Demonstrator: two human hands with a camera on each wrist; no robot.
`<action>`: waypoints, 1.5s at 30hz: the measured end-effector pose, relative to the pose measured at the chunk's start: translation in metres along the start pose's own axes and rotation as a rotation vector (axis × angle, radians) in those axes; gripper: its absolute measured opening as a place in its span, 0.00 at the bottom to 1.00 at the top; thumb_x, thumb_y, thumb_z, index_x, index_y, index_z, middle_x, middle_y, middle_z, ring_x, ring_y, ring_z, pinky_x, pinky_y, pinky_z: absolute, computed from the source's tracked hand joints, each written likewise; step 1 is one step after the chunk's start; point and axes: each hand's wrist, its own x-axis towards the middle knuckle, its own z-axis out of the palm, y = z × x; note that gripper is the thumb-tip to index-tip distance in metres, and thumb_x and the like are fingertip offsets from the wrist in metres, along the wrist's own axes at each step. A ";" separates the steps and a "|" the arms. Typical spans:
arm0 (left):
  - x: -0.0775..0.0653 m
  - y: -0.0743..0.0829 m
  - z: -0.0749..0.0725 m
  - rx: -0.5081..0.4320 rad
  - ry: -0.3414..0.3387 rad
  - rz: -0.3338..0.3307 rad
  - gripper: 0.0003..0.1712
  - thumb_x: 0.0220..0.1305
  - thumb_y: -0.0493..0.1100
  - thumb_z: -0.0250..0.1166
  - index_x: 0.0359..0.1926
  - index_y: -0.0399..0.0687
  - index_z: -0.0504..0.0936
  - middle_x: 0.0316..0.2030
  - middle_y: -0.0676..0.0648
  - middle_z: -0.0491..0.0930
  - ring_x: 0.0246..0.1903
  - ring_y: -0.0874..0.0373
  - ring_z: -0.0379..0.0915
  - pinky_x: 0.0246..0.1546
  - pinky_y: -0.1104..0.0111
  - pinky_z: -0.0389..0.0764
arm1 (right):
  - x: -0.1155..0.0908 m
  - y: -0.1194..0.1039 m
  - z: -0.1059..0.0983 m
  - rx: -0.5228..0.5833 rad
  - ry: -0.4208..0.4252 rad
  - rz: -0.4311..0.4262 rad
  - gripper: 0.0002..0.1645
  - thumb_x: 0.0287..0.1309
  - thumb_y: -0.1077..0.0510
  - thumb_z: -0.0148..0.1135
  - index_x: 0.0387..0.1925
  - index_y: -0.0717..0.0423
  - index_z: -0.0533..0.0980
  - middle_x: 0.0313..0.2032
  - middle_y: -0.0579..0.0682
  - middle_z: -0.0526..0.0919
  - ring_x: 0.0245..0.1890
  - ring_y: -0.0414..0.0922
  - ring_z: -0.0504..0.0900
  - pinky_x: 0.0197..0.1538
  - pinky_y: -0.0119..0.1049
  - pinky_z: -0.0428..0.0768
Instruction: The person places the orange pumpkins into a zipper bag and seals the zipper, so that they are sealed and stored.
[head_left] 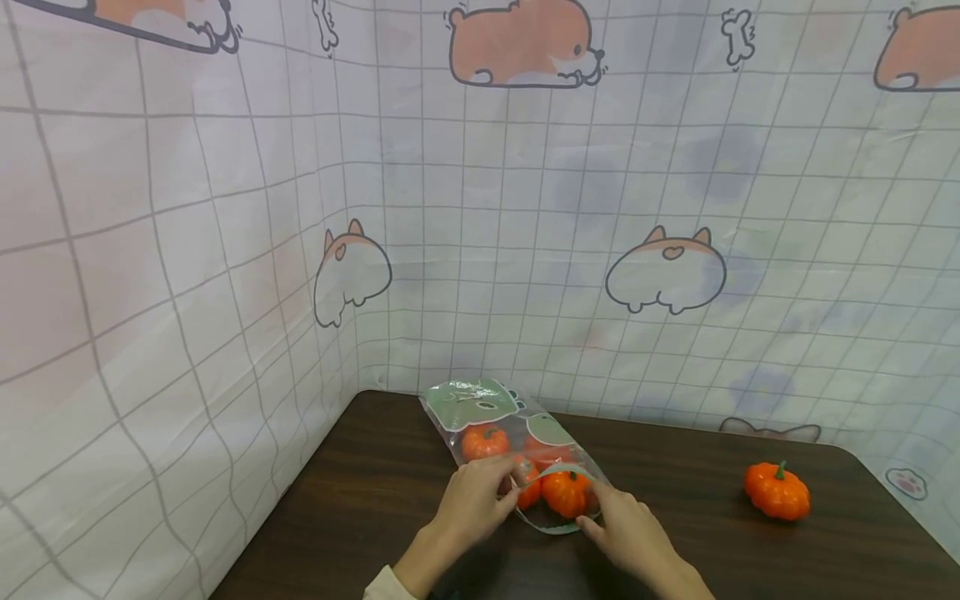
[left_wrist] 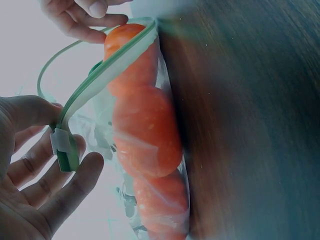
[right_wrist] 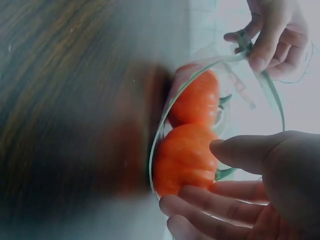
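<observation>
The left grip pinched the bag at one end of its mouth, probably to keep it wide; the right grip, loosely spread, lay opposite, beside the bagged pumpkins. A lone pumpkin sat on the desk, right of both.

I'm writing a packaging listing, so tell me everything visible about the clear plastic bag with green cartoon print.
The clear, glossy, wrinkled plastic bag with green cartoon print has a green-edged zip rim with a whitish slider. It lies on the dark brown wood-look table, its near end gaping open. At least four shiny, round orange pumpkins are inside. The left-hand grip pinches the rim by the slider; the right-hand grip is at the rim's other side.
</observation>
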 end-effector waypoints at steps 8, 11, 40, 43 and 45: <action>0.001 0.002 -0.001 -0.019 -0.019 -0.010 0.08 0.55 0.37 0.71 0.33 0.56 0.84 0.22 0.59 0.74 0.22 0.71 0.62 0.24 0.78 0.63 | -0.002 -0.002 0.005 -0.010 0.005 -0.090 0.26 0.56 0.55 0.74 0.55 0.54 0.75 0.42 0.48 0.88 0.32 0.41 0.84 0.34 0.45 0.81; 0.001 0.003 -0.002 -0.034 -0.038 -0.015 0.07 0.57 0.37 0.71 0.33 0.56 0.84 0.23 0.59 0.76 0.22 0.72 0.63 0.24 0.79 0.66 | -0.002 -0.002 0.005 -0.015 -0.006 -0.099 0.29 0.57 0.54 0.74 0.58 0.57 0.75 0.52 0.55 0.87 0.39 0.48 0.88 0.41 0.53 0.84; 0.000 0.000 -0.002 -0.006 -0.052 -0.026 0.07 0.56 0.39 0.71 0.33 0.57 0.85 0.26 0.61 0.79 0.25 0.73 0.66 0.27 0.78 0.68 | 0.011 0.000 0.010 0.076 -0.176 0.001 0.42 0.64 0.42 0.66 0.72 0.58 0.68 0.68 0.69 0.70 0.60 0.71 0.77 0.56 0.70 0.74; -0.001 0.000 -0.002 -0.014 -0.047 -0.029 0.07 0.56 0.38 0.72 0.33 0.58 0.85 0.26 0.61 0.80 0.25 0.74 0.66 0.27 0.78 0.68 | 0.009 0.005 -0.001 0.160 -0.216 -0.037 0.37 0.65 0.43 0.65 0.67 0.62 0.72 0.65 0.64 0.76 0.58 0.64 0.80 0.54 0.64 0.78; -0.001 0.000 -0.001 -0.014 -0.045 -0.030 0.08 0.56 0.38 0.72 0.33 0.58 0.85 0.26 0.62 0.79 0.24 0.74 0.66 0.27 0.78 0.67 | 0.008 0.010 -0.011 0.217 -0.241 -0.089 0.32 0.67 0.45 0.64 0.63 0.62 0.75 0.58 0.60 0.82 0.52 0.58 0.84 0.51 0.54 0.82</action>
